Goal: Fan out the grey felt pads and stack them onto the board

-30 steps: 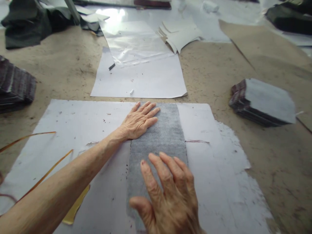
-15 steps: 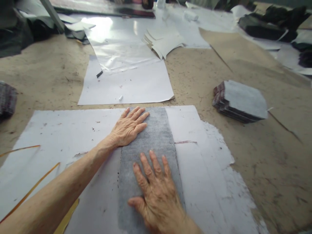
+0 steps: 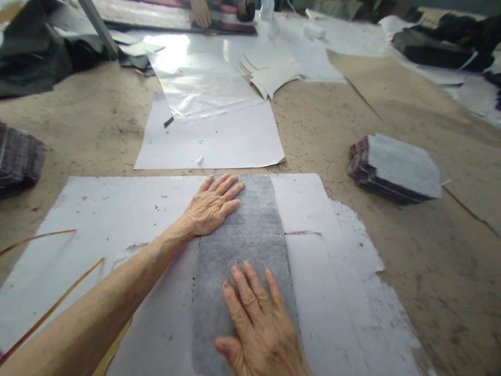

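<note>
A long grey fabric-like piece [image 3: 254, 219] lies flat on a white sheet [image 3: 324, 292] in front of me. My left hand [image 3: 213, 205] rests on its far left part, palm down with the fingers spread. Nearer to me, my right hand [image 3: 262, 318] is over the lower part of the piece, fingers apart and thumb out to the left. Neither hand grips anything. The near end of the piece is partly hidden by my right hand.
Stacks of cut pieces sit at the right [image 3: 405, 167] and far left [image 3: 19, 159]. White paper [image 3: 219, 141], clear film [image 3: 203, 89] and pale cut-outs [image 3: 274, 75] lie beyond. Another person's hand [image 3: 201, 13] shows at the top. Orange strips [image 3: 58, 303] lie lower left.
My right hand has moved a little toward me along the grey piece. My left hand keeps its place on it. The view has shifted slightly, and another person's hand has appeared at the top.
</note>
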Available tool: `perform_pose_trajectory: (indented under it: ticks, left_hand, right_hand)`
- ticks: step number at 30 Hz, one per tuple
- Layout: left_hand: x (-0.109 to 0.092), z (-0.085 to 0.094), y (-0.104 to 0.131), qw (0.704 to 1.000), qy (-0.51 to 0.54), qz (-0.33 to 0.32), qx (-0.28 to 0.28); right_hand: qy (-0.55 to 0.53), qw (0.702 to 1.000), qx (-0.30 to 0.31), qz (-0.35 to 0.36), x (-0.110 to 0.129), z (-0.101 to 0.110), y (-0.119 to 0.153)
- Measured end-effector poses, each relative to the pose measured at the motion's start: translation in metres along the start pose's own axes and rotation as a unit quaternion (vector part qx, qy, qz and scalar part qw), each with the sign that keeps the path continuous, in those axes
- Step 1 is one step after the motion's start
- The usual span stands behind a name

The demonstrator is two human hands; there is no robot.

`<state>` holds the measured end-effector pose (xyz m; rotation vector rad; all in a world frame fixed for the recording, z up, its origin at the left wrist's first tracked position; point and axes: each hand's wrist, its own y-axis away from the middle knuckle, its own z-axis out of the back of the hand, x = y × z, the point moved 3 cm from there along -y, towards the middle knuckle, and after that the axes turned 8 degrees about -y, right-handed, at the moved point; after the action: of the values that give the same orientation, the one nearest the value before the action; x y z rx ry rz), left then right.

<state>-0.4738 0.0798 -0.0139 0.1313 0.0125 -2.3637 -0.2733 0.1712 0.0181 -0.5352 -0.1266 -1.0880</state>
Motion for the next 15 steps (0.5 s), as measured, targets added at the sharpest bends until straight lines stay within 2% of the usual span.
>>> perform_pose_trajectory:
  ticks: [2,4,9,13,15]
  left_hand:
    - [0.000,-0.001,0.000,1.000,-0.002,0.000,-0.004]
    - [0.001,-0.001,0.000,1.000,-0.007,0.000,-0.009]
    - [0.001,-0.003,-0.001,1.000,-0.012,-0.003,0.001]
    - [0.000,-0.002,-0.001,1.000,-0.016,-0.003,0.001]
    - [0.000,-0.001,-0.001,1.000,-0.016,-0.001,0.003]
  right_hand:
    - [-0.013,0.998,-0.049,-0.023,-0.003,0.010,-0.010]
    - [-0.006,0.996,-0.059,-0.060,-0.008,0.013,-0.019]
    - [0.014,0.998,0.003,-0.068,-0.007,0.009,-0.015]
    - [0.008,0.998,-0.027,-0.058,0.003,0.015,-0.008]
    - [0.011,0.999,-0.014,-0.050,0.005,0.010,-0.003]
